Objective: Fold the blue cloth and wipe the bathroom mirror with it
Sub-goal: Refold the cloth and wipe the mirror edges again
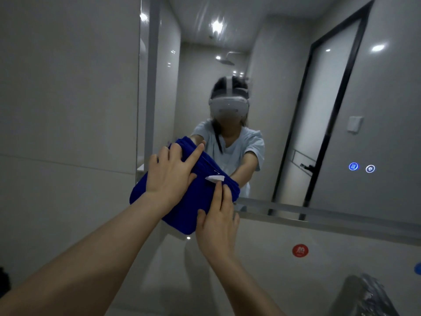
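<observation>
Head view: the folded cloth (182, 216) lay against the mirror's (284, 87) lower left. The left hand (168, 176) pressed it, fingers spread; the right hand's (216, 224) straight fingers touched its right edge. Wiping seemed to be in hand, and the next move called for an even-pressure sweep rightward.

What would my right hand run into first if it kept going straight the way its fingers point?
Its fingers lie on the blue cloth, pointing up. The right hand would first meet the white tag just past them, then probably the mirror glass behind, though depth is unclear.
</observation>
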### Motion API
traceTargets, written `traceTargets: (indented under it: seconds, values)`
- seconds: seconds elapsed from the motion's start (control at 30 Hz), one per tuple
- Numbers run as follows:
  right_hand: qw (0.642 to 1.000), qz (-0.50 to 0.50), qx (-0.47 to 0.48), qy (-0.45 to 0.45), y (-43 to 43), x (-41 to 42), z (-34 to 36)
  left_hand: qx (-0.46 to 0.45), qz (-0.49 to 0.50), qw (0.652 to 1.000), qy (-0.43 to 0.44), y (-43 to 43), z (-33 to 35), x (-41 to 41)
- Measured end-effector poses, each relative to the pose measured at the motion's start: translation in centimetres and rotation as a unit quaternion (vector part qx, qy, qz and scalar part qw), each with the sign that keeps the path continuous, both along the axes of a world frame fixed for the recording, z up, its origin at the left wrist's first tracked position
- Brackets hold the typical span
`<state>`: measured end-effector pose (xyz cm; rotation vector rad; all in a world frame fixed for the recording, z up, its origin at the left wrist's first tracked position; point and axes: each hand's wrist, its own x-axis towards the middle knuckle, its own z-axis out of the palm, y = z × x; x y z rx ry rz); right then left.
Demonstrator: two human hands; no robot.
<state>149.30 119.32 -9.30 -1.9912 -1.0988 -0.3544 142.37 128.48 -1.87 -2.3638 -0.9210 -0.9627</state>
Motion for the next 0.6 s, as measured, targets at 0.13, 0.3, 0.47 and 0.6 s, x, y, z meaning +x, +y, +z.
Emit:
traceTargets:
  seconds: [0.13,0.3,0.47,0.6]
  values:
    - [0.996,-0.011,0.081,0.025,0.0,1.3,1.6,-0.035,-0.009,0.997,-0.063,-0.1,0.9,0.6]
    - [0.997,-0.069,0.0,-0.021,0.2,3.1,3.5,-0.013,-0.018,0.999,-0.048,0.7,1.3,0.8]
    - [0.99,-0.123,-0.062,-0.03,0.4,3.1,4.5,0.012,0.011,1.0,-0.001,0.7,2.4,0.7]
    - [0.986,-0.117,-0.107,-0.058,-0.1,2.8,5.2,-0.004,0.027,0.999,0.036,0.7,2.5,0.9]
